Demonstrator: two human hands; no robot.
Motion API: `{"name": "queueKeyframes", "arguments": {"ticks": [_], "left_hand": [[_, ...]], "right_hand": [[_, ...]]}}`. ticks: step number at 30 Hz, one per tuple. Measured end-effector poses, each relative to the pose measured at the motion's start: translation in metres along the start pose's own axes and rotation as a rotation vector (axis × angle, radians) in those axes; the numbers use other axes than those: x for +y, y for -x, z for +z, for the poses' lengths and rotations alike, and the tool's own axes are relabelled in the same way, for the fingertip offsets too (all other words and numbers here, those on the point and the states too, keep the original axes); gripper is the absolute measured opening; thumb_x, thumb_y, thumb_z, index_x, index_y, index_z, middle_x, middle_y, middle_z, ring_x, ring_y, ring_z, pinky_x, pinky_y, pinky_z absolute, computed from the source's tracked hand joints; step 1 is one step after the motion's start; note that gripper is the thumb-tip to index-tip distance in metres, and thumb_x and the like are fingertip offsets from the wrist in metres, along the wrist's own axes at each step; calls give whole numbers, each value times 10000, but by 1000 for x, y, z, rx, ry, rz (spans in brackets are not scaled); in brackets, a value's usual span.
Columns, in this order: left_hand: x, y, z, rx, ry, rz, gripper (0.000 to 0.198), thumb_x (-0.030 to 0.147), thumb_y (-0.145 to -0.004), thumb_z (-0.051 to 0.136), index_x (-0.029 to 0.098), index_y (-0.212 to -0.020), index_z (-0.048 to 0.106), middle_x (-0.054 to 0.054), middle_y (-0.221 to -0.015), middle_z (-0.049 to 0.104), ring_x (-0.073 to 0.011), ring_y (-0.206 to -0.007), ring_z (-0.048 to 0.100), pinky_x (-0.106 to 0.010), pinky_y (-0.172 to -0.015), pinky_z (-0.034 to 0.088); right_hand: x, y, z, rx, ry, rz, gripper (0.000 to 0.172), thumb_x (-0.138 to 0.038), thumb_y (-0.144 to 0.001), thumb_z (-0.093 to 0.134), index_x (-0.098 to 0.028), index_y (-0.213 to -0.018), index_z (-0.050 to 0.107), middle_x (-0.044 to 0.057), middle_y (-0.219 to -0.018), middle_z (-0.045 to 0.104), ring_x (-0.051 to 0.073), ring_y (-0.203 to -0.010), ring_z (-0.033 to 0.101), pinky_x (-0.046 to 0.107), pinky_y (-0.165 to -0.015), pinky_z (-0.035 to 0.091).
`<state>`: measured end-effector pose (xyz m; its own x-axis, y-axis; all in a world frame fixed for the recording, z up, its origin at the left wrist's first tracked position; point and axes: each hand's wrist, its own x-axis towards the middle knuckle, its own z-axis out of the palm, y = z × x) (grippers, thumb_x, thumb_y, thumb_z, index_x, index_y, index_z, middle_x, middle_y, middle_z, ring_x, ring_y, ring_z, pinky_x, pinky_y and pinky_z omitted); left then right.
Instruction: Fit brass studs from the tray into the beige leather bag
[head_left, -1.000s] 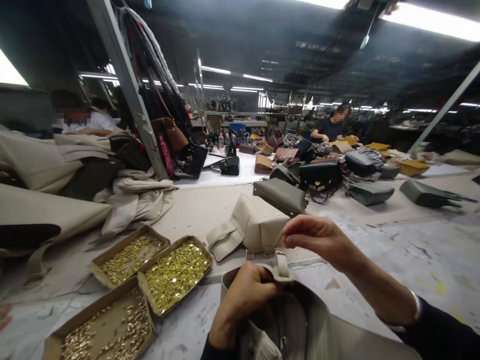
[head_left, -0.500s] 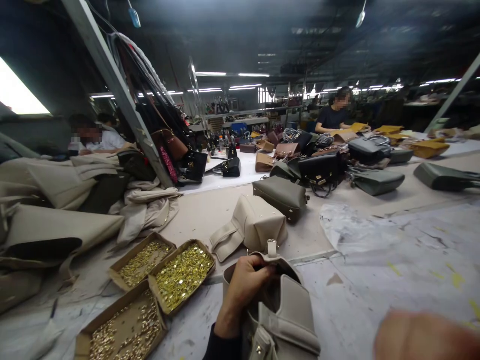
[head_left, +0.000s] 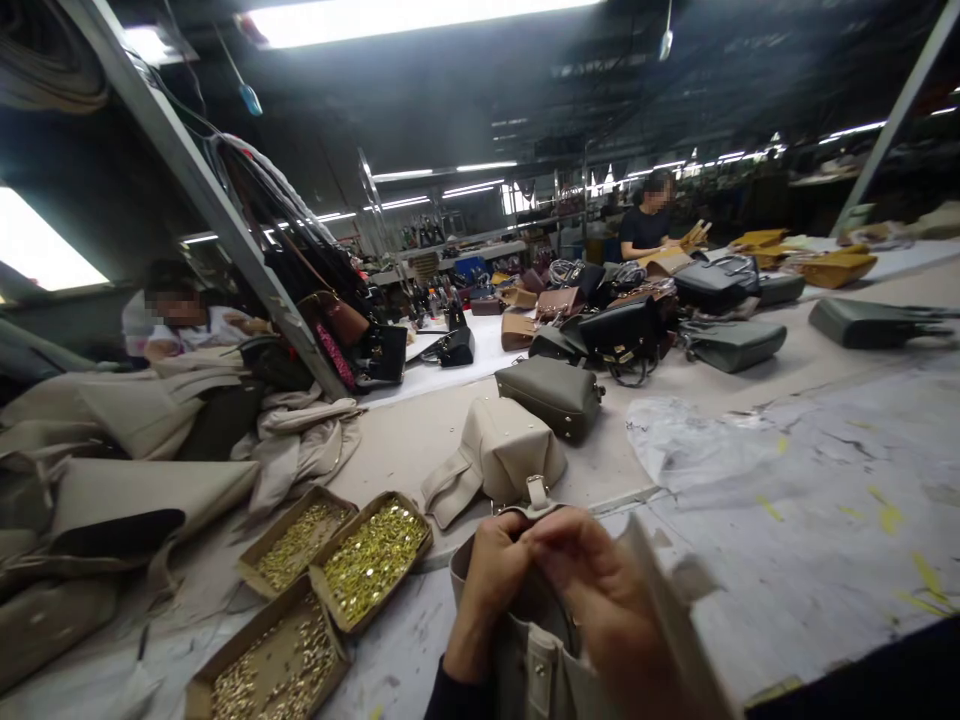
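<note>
So we're at the near edge of the tabletop [head_left: 787, 520], roughly midway along it, with the beige bag [head_left: 534, 665] standing mouth-up right below us. The cardboard trays [head_left: 371, 560] of brass bits sit just left of it along the same near edge. A second beige bag [head_left: 510, 450] lies just behind it, further in.

Tip for this bit, as far as we can judge: the work is all at the bag's rim. We'd brace the bag against the table edge, hold the rim taut with one hand and let the other do the fiddly part. Go slow so the soft material doesn't crease or get scratched by metal.

Pose-wise, the left hand [head_left: 487, 570] comes up from below with the wrist bent, fingers curled over the rim and clamped onto the bag. The right hand [head_left: 600, 600] comes in from the right, its back towards us, fingertips bunched at the rim and touching the left ones. Whether it's pinching anything we can't tell, it's too blurry. The little buckle tab [head_left: 537, 492] pokes up just past both hands.
</note>
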<state>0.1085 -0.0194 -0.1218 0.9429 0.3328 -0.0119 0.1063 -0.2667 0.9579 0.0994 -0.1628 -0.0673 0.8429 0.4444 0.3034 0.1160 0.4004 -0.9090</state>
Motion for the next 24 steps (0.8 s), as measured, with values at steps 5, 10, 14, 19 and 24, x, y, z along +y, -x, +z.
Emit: {"name": "queueKeyframes", "arguments": {"ticks": [5,10,14,19,24], "left_hand": [[-4,-3,-15,-189,78,-110,317,393,-696,770,78,-715,801,-74,-672,693,-135,-617,530,-220,-582,367],[-1,-5,-20,-227,158,-136,285,376,-640,827,95,-670,795,-61,-641,674,-118,-599,520,-207,-581,355],[6,2,-19,-106,206,-137,307,409,-677,826,108,-738,822,-79,-703,719,-144,-653,580,-219,-639,409],[14,20,-14,-46,197,-136,326,436,-769,785,145,-901,848,-99,-895,784,-204,-841,668,-245,-770,475],[23,32,-3,-49,157,-104,308,433,-821,731,144,-873,826,-77,-839,771,-190,-802,663,-233,-741,478]], "right_hand": [[29,2,-70,361,-42,108,275,-461,-845,887,-243,-948,755,13,-953,757,165,-903,717,172,-822,580],[36,12,-73,96,205,-17,158,-406,-1003,709,-262,-981,769,20,-952,746,175,-919,711,197,-848,569],[39,5,-64,66,254,93,225,-462,-968,727,-244,-947,778,24,-916,744,182,-875,695,189,-769,557],[41,0,-66,95,182,237,311,-540,-868,817,-231,-893,793,23,-873,746,190,-828,695,194,-754,569],[38,3,-70,94,165,229,252,-496,-873,827,-246,-879,798,15,-883,730,183,-845,675,188,-777,555]]}}
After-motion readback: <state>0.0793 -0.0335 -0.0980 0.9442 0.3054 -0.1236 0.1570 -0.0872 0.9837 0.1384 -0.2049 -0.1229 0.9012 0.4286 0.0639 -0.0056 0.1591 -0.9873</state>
